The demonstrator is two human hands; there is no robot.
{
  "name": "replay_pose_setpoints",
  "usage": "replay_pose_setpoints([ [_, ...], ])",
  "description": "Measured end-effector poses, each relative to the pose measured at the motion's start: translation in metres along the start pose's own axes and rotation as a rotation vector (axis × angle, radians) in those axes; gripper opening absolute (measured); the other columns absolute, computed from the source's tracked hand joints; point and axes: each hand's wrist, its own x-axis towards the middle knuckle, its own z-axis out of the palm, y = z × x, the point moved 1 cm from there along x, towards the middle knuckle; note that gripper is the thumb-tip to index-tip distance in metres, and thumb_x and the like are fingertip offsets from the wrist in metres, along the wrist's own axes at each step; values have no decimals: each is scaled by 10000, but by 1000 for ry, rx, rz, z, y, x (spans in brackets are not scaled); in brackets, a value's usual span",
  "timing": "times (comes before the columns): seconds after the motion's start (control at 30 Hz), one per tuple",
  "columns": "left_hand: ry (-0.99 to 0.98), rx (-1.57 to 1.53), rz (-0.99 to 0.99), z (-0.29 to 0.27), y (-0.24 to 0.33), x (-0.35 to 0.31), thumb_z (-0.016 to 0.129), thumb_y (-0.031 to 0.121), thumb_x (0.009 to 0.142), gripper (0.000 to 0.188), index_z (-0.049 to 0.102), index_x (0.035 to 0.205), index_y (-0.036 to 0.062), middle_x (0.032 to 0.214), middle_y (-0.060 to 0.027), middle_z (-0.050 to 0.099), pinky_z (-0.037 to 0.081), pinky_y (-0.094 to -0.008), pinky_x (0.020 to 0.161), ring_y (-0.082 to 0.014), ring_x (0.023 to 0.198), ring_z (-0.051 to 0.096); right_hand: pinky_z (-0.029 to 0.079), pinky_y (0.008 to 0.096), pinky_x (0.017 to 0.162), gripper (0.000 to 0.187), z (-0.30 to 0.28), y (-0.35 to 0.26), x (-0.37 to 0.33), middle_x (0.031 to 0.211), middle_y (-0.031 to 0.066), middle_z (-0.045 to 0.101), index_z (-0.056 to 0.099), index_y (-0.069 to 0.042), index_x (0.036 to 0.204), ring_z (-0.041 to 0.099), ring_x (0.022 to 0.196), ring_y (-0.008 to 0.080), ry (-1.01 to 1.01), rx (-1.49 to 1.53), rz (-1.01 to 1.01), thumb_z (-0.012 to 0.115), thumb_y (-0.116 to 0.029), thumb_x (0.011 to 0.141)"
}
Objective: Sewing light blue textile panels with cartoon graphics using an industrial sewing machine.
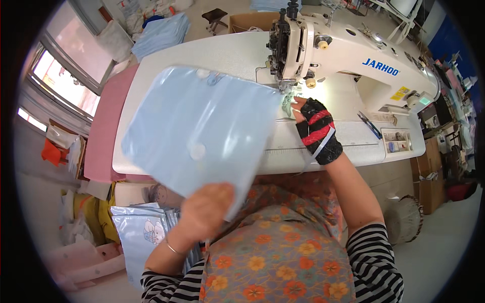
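A glossy light-blue sheet [202,126], apparently plastic-coated, spans the left of the sewing table, with a pale round spot and a small print at its far edge. My left hand [209,207], slightly blurred, is closed on its near edge. The sheet's right corner reaches the presser foot [288,87] of the sewing machine [364,55]. Just right of that corner is my right hand [319,132], in a black and red fingerless glove. Its fingers curl beside the lit needle plate, around something small and whitish. A narrow white strip [324,141] crosses the glove.
Thread snips [370,125] and a small parts tray [396,143] lie on the table's right. A stack of printed blue sheets [146,232] hangs below my left arm. Pink cloth [108,126] covers the left edge. More blue sheets [160,36] are piled behind.
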Motion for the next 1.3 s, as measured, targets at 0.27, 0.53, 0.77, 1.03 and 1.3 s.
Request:
replay_pose_setpoints([
  [0.27, -214, -218, 1, 62, 65, 42, 586, 96, 764, 341, 624, 1070, -48, 1145, -182, 632, 538, -392, 837, -299, 1009, 642, 482, 413, 977, 349, 12, 25, 12, 1215, 134, 629, 643, -69, 1110, 593, 1111, 340, -273, -87, -152, 559, -4, 778],
  [0.53, -165, -184, -39, 73, 61, 52, 591, 92, 747, 367, 608, 1077, -67, 1160, -205, 620, 507, -430, 907, -319, 1041, 622, 515, 398, 911, 317, 8, 23, 10, 1183, 134, 643, 653, -73, 1071, 623, 1039, 330, -261, 9, -129, 552, 11, 782],
  [0.77, -194, -132, -85, 82, 52, 69, 591, 108, 754, 384, 597, 1095, -70, 1208, -228, 594, 459, -478, 980, -340, 1129, 582, 525, 403, 872, 276, 10, 23, 6, 1134, 121, 666, 664, -72, 1028, 640, 988, 333, -240, 54, -96, 558, 11, 787],
  [1.03, -73, -44, -91, 99, 20, 89, 593, 85, 735, 365, 606, 1072, -55, 1188, -203, 612, 484, -461, 953, -345, 1107, 598, 528, 376, 843, 278, -10, 4, 3, 1157, 124, 654, 673, -63, 1023, 651, 974, 301, -277, 88, -125, 551, 12, 785],
  [1.3, 49, -50, -80, 106, -13, 111, 599, 84, 714, 333, 628, 1015, -55, 1046, -180, 620, 502, -400, 887, -329, 1054, 602, 513, 386, 883, 318, -11, -2, -6, 1148, 140, 649, 682, -63, 1078, 628, 1015, 321, -301, 48, -76, 553, 24, 801],
])
